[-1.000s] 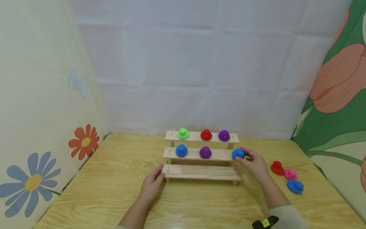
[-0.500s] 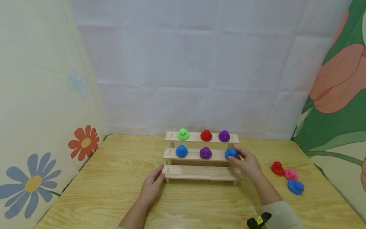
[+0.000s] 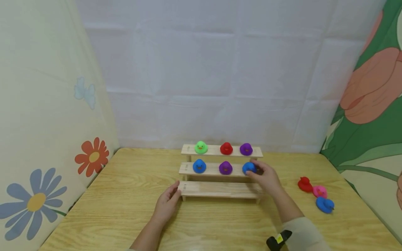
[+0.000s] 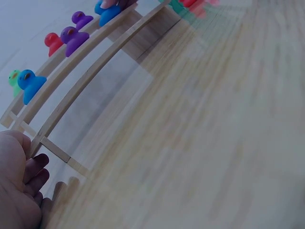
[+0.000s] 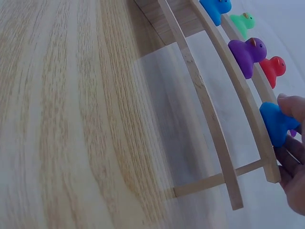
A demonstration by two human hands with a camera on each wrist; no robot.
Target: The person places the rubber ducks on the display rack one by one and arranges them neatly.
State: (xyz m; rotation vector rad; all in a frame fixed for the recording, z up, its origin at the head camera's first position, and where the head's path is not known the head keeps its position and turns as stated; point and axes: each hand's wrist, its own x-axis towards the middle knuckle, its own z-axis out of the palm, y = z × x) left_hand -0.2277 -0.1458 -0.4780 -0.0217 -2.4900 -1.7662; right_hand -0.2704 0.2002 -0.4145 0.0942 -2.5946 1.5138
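In the head view a three-step wooden display stand (image 3: 216, 188) is on the table. My right hand (image 3: 267, 176) pinches a blue rubber duck (image 3: 248, 168) at the right end of the middle step, thumb in front. That duck appears to rest on the board in the right wrist view. My left hand (image 3: 166, 204) holds the left end of the lowest step, thumb and fingers about its edge. Left of the pinched duck, the middle step bears a purple duck (image 3: 225, 168) and another blue duck (image 3: 199, 166). Green (image 3: 201, 147), red (image 3: 226, 148) and purple ducks (image 3: 246, 149) sit on the top step.
On the table (image 3: 132, 184) to the right lie a red duck (image 3: 305, 184), a pink duck (image 3: 320, 191) and a blue duck (image 3: 325, 205), close together. A white cloth (image 3: 201, 69) hangs behind, with printed flower cloths at both sides.
My right hand has moved left with the blue duck, from the far right end of the middle step inward, nearer the purple duck. The left hand has stayed in place.
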